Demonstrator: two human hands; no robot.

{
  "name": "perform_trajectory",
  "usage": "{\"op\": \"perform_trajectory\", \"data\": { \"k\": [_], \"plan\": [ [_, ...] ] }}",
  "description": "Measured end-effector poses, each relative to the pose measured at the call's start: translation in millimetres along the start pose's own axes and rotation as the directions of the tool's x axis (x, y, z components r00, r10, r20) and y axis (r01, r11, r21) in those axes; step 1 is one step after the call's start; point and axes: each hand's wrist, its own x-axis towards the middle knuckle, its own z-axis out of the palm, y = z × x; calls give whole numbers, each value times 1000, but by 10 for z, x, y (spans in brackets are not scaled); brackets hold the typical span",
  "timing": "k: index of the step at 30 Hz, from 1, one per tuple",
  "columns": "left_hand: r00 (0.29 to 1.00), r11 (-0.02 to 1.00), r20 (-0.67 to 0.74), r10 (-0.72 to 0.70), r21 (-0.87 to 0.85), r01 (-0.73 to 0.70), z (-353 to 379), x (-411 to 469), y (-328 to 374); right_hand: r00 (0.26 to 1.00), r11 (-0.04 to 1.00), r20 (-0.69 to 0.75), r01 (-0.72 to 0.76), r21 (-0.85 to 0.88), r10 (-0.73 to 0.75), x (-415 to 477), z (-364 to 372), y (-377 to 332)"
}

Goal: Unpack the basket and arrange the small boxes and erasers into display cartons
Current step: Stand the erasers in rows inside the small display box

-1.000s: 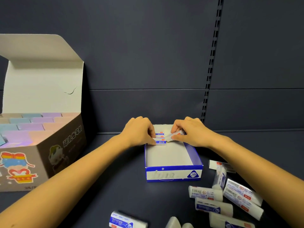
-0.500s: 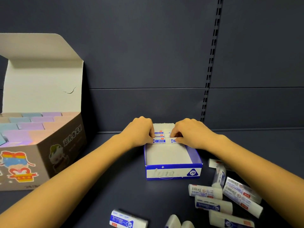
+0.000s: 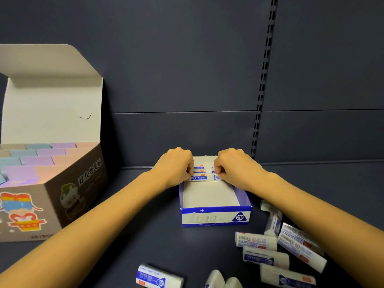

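A small blue-and-white display carton [image 3: 215, 218] marked 2B stands on the dark shelf, its front half bare. At its back stand rows of white erasers with blue labels [image 3: 200, 177]. My left hand [image 3: 176, 167] has curled fingers pinching the left eraser of the front row. My right hand [image 3: 234, 167] pinches the right eraser [image 3: 216, 177] of that row. Both hands reach over the carton's back corners. Loose wrapped erasers [image 3: 256, 241] lie on the shelf at the lower right, and one more eraser [image 3: 159, 277] lies at the bottom centre.
A large brown carton [image 3: 68, 194] with its lid up stands at the left, filled with pastel boxes [image 3: 37, 160]. The dark back panel rises right behind the small carton, with a slotted upright [image 3: 261, 90]. Bare shelf lies between the two cartons.
My right hand has brought its eraser down into the front row beside the left one. Both hands have closed in over the row and now press it in place.
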Motion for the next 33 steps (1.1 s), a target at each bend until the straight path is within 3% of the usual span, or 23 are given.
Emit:
{"op": "perform_trajectory", "data": {
  "k": [10,14,20,22,25,33],
  "plan": [
    [1000,998,-8,15,54,-14,-30,-38,-33,1000,995,14,-18,100,17,-75,-114,-19],
    [989,994,-136,62,99,-49,-173,-205,-45,994,983,-105,11,185,9,-314,-395,-24],
    [944,975,-288,159,-102,-196,-488,-702,88,991,955,-127,67,289,-31,-897,-774,-161],
    [949,961,-256,184,-155,-228,-546,-876,164,996,958,-75,70,277,-51,-1060,-835,-234],
    [973,953,-100,207,-203,-223,-569,-1106,262,997,969,9,72,235,-76,-1255,-852,-339],
    [963,973,188,195,-158,-166,-359,-1457,499,986,976,88,124,176,-142,-1555,-790,-526]
  ]
}}
